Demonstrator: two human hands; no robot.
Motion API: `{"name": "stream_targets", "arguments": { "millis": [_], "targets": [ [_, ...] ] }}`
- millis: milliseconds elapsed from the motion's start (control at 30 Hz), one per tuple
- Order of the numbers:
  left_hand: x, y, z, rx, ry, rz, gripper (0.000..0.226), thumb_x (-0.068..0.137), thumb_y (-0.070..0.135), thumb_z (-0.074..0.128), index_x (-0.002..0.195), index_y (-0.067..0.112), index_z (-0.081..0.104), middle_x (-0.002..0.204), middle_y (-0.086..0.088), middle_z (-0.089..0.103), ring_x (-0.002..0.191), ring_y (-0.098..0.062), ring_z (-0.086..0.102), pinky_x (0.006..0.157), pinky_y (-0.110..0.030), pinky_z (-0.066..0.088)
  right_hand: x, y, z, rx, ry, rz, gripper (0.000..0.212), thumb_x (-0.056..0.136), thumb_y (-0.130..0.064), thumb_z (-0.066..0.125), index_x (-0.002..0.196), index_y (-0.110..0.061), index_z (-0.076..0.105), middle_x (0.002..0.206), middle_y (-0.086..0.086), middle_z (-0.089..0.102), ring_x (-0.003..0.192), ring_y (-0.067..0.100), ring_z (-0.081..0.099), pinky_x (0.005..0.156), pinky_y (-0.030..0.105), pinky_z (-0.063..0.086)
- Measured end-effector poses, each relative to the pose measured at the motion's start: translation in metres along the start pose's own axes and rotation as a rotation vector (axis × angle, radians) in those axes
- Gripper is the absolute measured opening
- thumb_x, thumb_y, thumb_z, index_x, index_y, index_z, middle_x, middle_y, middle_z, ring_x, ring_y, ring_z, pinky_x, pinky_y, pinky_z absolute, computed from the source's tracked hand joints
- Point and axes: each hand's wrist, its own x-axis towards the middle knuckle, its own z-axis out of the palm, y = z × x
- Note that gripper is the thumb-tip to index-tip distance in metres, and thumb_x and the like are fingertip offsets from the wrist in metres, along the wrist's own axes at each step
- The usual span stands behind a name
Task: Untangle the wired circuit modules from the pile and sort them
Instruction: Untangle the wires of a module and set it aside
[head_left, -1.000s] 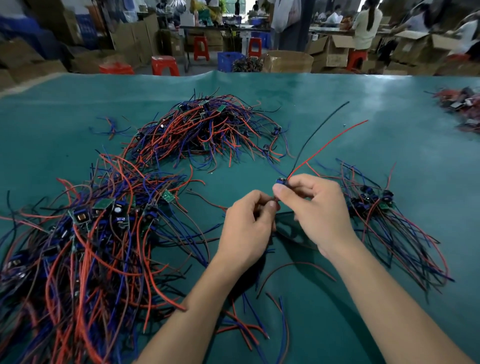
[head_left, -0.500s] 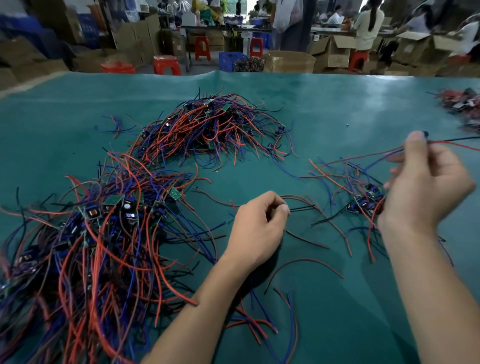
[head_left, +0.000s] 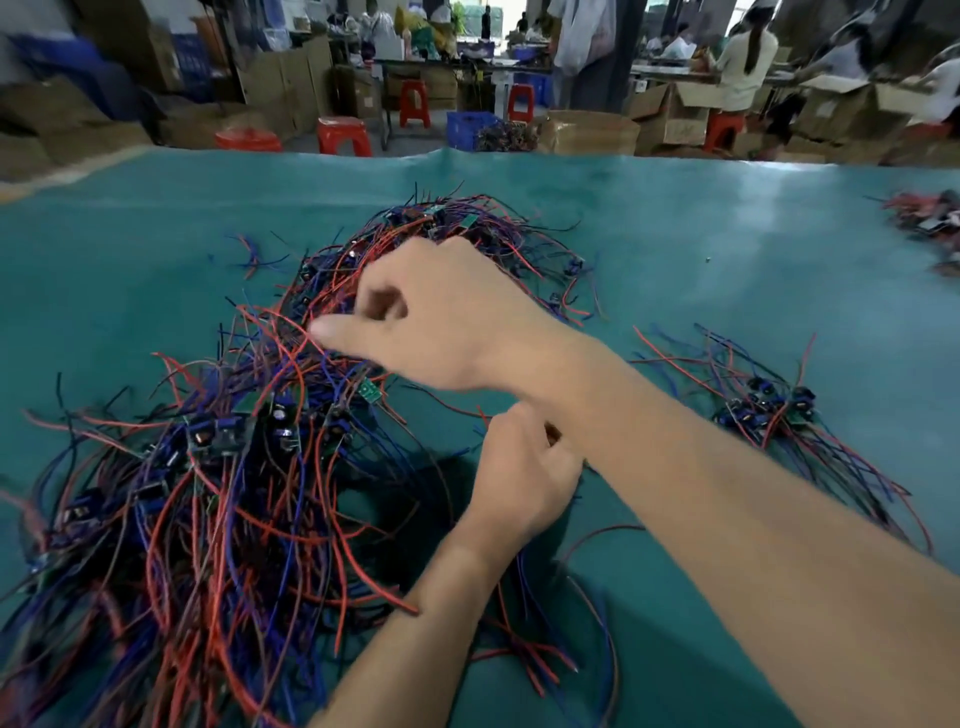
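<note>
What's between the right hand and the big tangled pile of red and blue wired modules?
Nothing visible. The right hand has crossed above the left hand and hovers over the tangled pile of red and blue wired circuit modules, fingers curled just above its wires. Actual contact is too blurred to confirm.

A teal mat covers the counter (head_left: 675, 249). Beyond its far edge stand red plastic stools (head_left: 344, 136), a blue crate (head_left: 467, 127), and stacks of brown cardboard boxes (head_left: 291, 88), some open. A round brown container (head_left: 589, 132) sits near the edge. People (head_left: 745, 57) work at a distant table.
</note>
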Motion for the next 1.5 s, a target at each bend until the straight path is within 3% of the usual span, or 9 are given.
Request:
{"name": "stream_targets", "arguments": {
  "millis": [67, 167, 367, 667, 867, 1033, 1133, 1300, 1500],
  "targets": [
    [0.003, -0.001, 0.003, -0.043, 0.002, 0.01, 0.029, 0.086, 0.004, 0.056, 0.064, 0.022, 0.053, 0.057, 0.009, 0.06, 0.058, -0.004, 0.048, 0.061, -0.031, 0.04, 0.016, 0.028, 0.001, -0.133, 0.012, 0.087, 0.042, 0.089, -0.055, 0.063, 0.076, -0.015, 0.069, 0.09, 0.01, 0.071, 0.09, 0.033, 0.065, 0.087, 0.041, 0.056],
    [0.004, -0.001, 0.006, -0.077, 0.012, 0.012, 0.01, 0.092, 0.013, 0.057, 0.084, 0.018, 0.062, 0.064, 0.0, 0.066, 0.062, -0.019, 0.059, 0.064, -0.036, 0.049, 0.032, 0.089, 0.003, -0.227, 0.071, 0.297, 0.015, 0.084, -0.029, 0.063, 0.085, -0.016, 0.07, 0.106, 0.015, 0.072, 0.101, 0.037, 0.067, 0.091, 0.043, 0.057],
    [0.005, -0.002, 0.005, -0.075, 0.013, 0.031, 0.007, 0.091, 0.016, 0.056, 0.09, 0.019, 0.063, 0.065, -0.004, 0.067, 0.066, -0.027, 0.061, 0.07, -0.042, 0.053, 0.032, 0.175, 0.019, -0.297, -0.142, 0.532, 0.041, 0.092, -0.024, 0.057, 0.132, -0.026, 0.063, 0.142, 0.012, 0.058, 0.134, 0.038, 0.047, 0.11, 0.045, 0.044],
    [0.004, -0.002, 0.006, -0.07, 0.014, 0.027, 0.007, 0.09, 0.016, 0.056, 0.091, 0.018, 0.063, 0.064, -0.004, 0.066, 0.064, -0.026, 0.06, 0.069, -0.041, 0.054, 0.015, 0.187, 0.009, -0.153, 0.085, 0.556, 0.03, 0.086, -0.013, 0.064, 0.113, -0.004, 0.072, 0.118, 0.022, 0.071, 0.112, 0.04, 0.063, 0.093, 0.045, 0.055],
    [0.005, -0.002, 0.006, -0.08, 0.011, 0.009, 0.008, 0.091, 0.015, 0.056, 0.091, 0.018, 0.063, 0.064, -0.004, 0.066, 0.064, -0.026, 0.06, 0.069, -0.041, 0.054, -0.011, 0.176, -0.007, 0.134, 0.274, 0.581, 0.007, 0.082, -0.019, 0.073, 0.082, -0.021, 0.079, 0.088, 0.002, 0.075, 0.095, 0.028, 0.066, 0.066, 0.024, 0.045],
    [0.006, -0.006, 0.007, -0.103, 0.031, 0.005, 0.009, 0.092, 0.014, 0.058, 0.096, 0.019, 0.063, 0.07, -0.002, 0.067, 0.065, -0.021, 0.06, 0.068, -0.036, 0.051, -0.051, 0.165, -0.017, 0.464, 0.398, 0.567, 0.01, 0.08, -0.016, 0.076, 0.077, -0.024, 0.08, 0.09, 0.004, 0.079, 0.099, 0.03, 0.072, 0.097, 0.045, 0.057],
    [0.007, -0.006, 0.007, -0.117, 0.087, -0.019, 0.015, 0.092, 0.013, 0.06, 0.107, 0.017, 0.061, 0.077, 0.004, 0.065, 0.057, -0.005, 0.054, 0.066, -0.028, 0.047, -0.077, 0.156, -0.016, 0.616, 0.461, 0.529, 0.012, 0.08, -0.01, 0.074, 0.078, -0.019, 0.082, 0.087, 0.004, 0.08, 0.099, 0.028, 0.074, 0.099, 0.045, 0.057],
    [0.007, -0.005, 0.003, -0.074, 0.202, -0.068, 0.031, 0.094, 0.018, 0.059, 0.124, 0.019, 0.051, 0.121, -0.003, 0.05, 0.069, -0.016, 0.063, 0.089, -0.03, 0.047, -0.108, 0.146, -0.008, 0.869, 0.548, 0.497, 0.027, 0.088, 0.0, 0.068, 0.068, -0.013, 0.08, 0.086, 0.008, 0.079, 0.068, 0.016, 0.073, 0.058, 0.023, 0.056],
    [0.008, -0.009, 0.003, -0.037, 0.174, -0.194, 0.048, 0.09, 0.017, 0.058, 0.136, 0.022, 0.045, 0.118, -0.013, 0.062, 0.088, 0.006, 0.061, 0.1, -0.028, 0.04, -0.12, 0.148, 0.003, 0.818, 0.525, 0.507, 0.024, 0.087, -0.009, 0.069, 0.076, -0.024, 0.083, 0.082, 0.004, 0.079, 0.039, 0.011, 0.046, 0.038, 0.022, 0.031]
  ]
}}
